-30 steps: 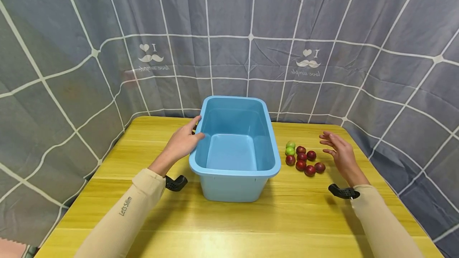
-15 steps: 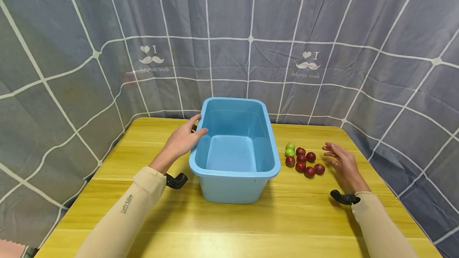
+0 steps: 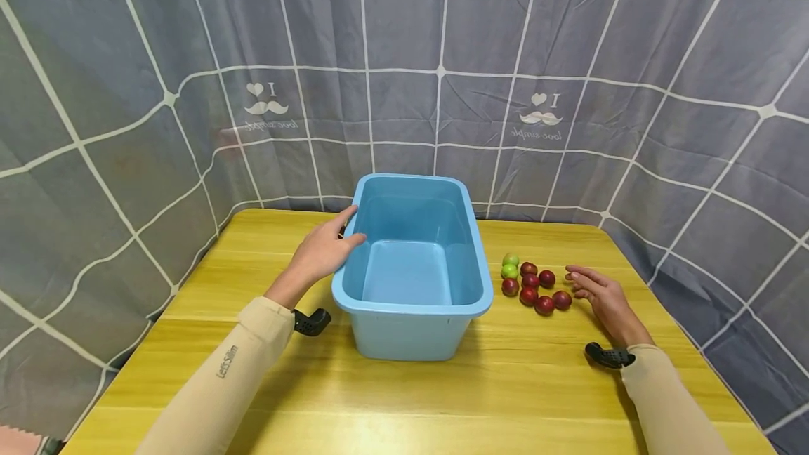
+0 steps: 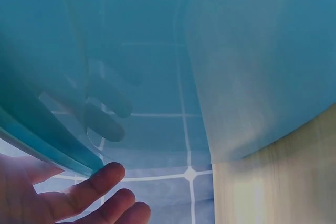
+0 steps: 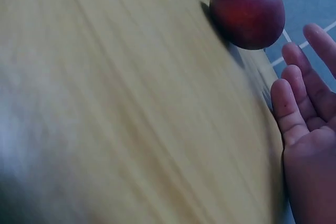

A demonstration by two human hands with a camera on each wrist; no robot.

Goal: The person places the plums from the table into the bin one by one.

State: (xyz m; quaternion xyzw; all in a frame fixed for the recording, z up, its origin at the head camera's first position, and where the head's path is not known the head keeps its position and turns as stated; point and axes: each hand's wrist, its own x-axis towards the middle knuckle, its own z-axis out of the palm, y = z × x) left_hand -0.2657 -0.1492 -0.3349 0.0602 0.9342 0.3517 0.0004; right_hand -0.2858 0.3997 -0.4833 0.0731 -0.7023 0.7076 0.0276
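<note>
A deep light-blue plastic tub (image 3: 411, 309) stands on the wooden table, with nothing inside it. My left hand (image 3: 321, 250) holds its left rim, thumb over the edge and fingers outside; in the left wrist view the fingers (image 4: 107, 179) curl under the rim. To the right of the tub lies a cluster of several dark red plums (image 3: 528, 295), with two small green fruits (image 3: 509, 271) at its back left. Beside the cluster, low over the table, is my right hand (image 3: 603, 300), fingers loosely bent and holding nothing. The right wrist view shows one plum (image 5: 247, 13) just off the fingertips.
The yellow wood-grain table (image 3: 404, 406) extends to both sides of the tub. Behind and around it hangs a grey curtain (image 3: 404, 41) with white grid lines. Black wrist straps with a camera mount (image 3: 312, 321) sit on both forearms.
My right hand has come down toward the table and slightly nearer me, to the right edge of the plums. My left hand stays on the tub's rim.
</note>
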